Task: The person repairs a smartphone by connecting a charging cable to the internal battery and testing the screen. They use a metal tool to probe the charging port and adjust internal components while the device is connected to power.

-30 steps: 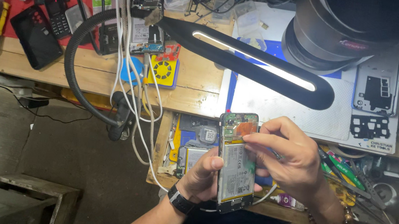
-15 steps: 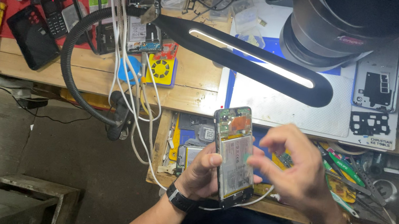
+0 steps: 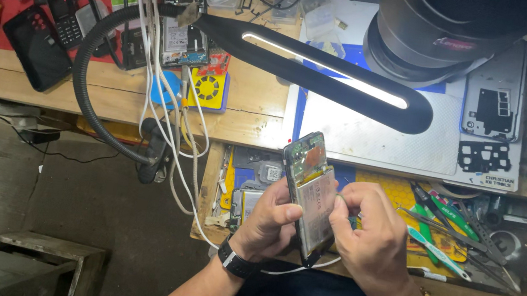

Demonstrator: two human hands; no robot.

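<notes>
An opened smartphone (image 3: 309, 189) with its back cover off shows a green circuit board at the top and a silvery battery below. My left hand (image 3: 267, 223) grips its left edge and lower part, thumb on the side; a black watch is on that wrist. My right hand (image 3: 370, 240) rests against the phone's right side, fingertips pinched at the battery's edge; what they pinch is too small to tell. A bead bracelet is on the right wrist. The phone is held tilted above an open drawer (image 3: 216, 196).
A black gooseneck lamp (image 3: 328, 68) with a lit strip spans the wooden bench (image 3: 248, 109). A grey work mat (image 3: 373, 139) lies beneath a large dark microscope head (image 3: 441, 36). Tweezers and green-handled tools (image 3: 450, 223) fill the drawer's right. Phones (image 3: 33, 43) and white cables (image 3: 168, 101) sit left.
My right hand slid from the top of the phone down to its right side by the battery. The phone tilted slightly and moved a little lower in my left hand.
</notes>
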